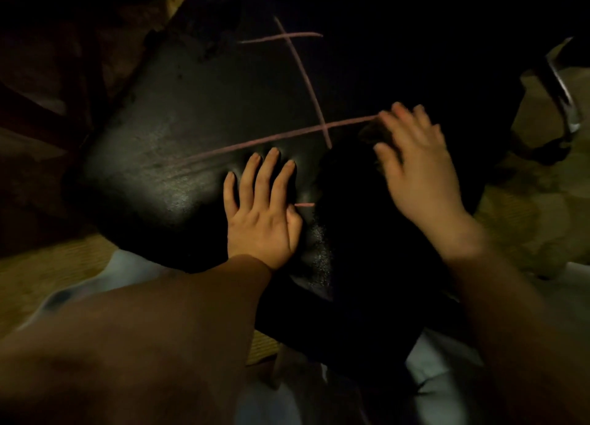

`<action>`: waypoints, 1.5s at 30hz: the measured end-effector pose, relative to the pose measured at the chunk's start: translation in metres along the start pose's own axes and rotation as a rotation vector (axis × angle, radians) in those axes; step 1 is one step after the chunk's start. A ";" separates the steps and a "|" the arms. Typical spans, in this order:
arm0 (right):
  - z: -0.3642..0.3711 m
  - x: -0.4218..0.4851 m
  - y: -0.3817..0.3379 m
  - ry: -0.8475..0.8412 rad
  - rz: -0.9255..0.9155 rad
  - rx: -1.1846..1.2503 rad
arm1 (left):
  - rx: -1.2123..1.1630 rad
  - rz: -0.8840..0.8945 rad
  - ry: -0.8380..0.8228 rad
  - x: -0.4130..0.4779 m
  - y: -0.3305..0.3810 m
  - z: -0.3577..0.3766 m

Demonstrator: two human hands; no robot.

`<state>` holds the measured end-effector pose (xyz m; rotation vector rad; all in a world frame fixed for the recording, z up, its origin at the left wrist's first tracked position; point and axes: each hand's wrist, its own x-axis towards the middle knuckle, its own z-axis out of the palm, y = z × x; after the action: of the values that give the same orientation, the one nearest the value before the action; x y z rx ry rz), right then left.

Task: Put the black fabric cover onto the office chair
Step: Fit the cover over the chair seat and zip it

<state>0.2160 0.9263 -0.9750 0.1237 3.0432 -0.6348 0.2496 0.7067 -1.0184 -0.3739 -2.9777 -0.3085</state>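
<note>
The office chair's black seat (159,143) fills the middle of the dim view, its worn surface crossed by thin pink cords (287,135). Black fabric cover (360,220) lies bunched over the seat's right and near part, very dark and hard to outline. My left hand (261,213) presses flat on the seat, fingers spread, thumb beside the fabric's edge. My right hand (415,162) is blurred, lying on the fabric near the end of the long pink cord, fingers curled around a dark fold of cover.
A chair armrest or metal frame part (562,95) shows at the far right. Yellowish floor matting (44,271) lies at the left, and light cloth (440,376) sits below the chair near my arms. Dark wooden furniture stands at upper left.
</note>
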 end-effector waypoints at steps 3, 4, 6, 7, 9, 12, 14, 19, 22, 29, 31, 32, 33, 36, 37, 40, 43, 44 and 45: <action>-0.014 0.011 0.024 0.066 0.124 0.008 | -0.009 0.002 0.004 0.000 0.000 0.000; -0.016 0.012 0.027 0.077 0.150 0.012 | -0.013 -0.001 0.008 0.000 -0.001 -0.001; -0.015 0.013 0.025 0.090 0.176 0.001 | -0.015 -0.003 0.011 0.000 0.000 -0.002; -0.013 0.013 0.021 0.094 0.174 -0.024 | -0.013 -0.003 0.009 0.001 0.000 -0.002; -0.006 0.012 0.010 0.088 0.142 -0.086 | -0.005 0.000 0.004 0.001 0.000 -0.002; 0.005 0.006 -0.014 0.023 0.009 -0.080 | 0.006 0.000 0.001 0.001 0.000 -0.002; 0.015 -0.003 -0.034 -0.037 -0.124 -0.046 | 0.016 -0.002 0.006 0.000 0.000 -0.001; 0.028 -0.018 -0.055 -0.110 -0.289 -0.047 | 0.023 0.009 0.013 0.000 -0.001 -0.001; 0.024 -0.010 -0.044 -0.118 -0.267 -0.029 | 0.023 0.006 0.009 0.000 -0.001 -0.001; -0.012 0.021 0.028 0.088 0.136 0.012 | 0.011 0.001 0.001 0.000 0.000 0.000; -0.015 0.022 0.031 0.099 0.171 0.006 | 0.015 0.002 -0.001 0.000 -0.001 0.000; -0.013 0.021 0.028 0.101 0.173 -0.021 | 0.018 0.001 -0.002 0.000 -0.001 -0.001; -0.010 0.019 0.023 0.100 0.163 -0.054 | 0.021 0.000 -0.004 0.000 -0.001 -0.001; 0.000 0.015 0.003 0.066 0.071 -0.080 | 0.029 0.000 -0.010 0.001 0.000 -0.001; 0.005 0.013 -0.005 0.040 0.022 -0.069 | 0.030 0.002 -0.012 0.001 0.000 -0.001; 0.017 0.002 -0.031 -0.053 -0.153 -0.036 | 0.038 0.009 -0.006 0.000 -0.001 -0.001; 0.023 -0.006 -0.045 -0.114 -0.247 -0.032 | 0.044 0.007 0.005 0.000 -0.002 -0.001; 0.023 -0.006 -0.046 -0.117 -0.260 -0.027 | 0.042 0.007 0.006 0.000 -0.001 -0.001; 0.021 -0.006 -0.045 -0.117 -0.264 -0.020 | 0.038 0.007 0.007 0.000 -0.001 -0.001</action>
<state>0.2182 0.8767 -0.9763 -0.3092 2.9748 -0.5999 0.2495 0.7054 -1.0175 -0.3780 -2.9706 -0.2514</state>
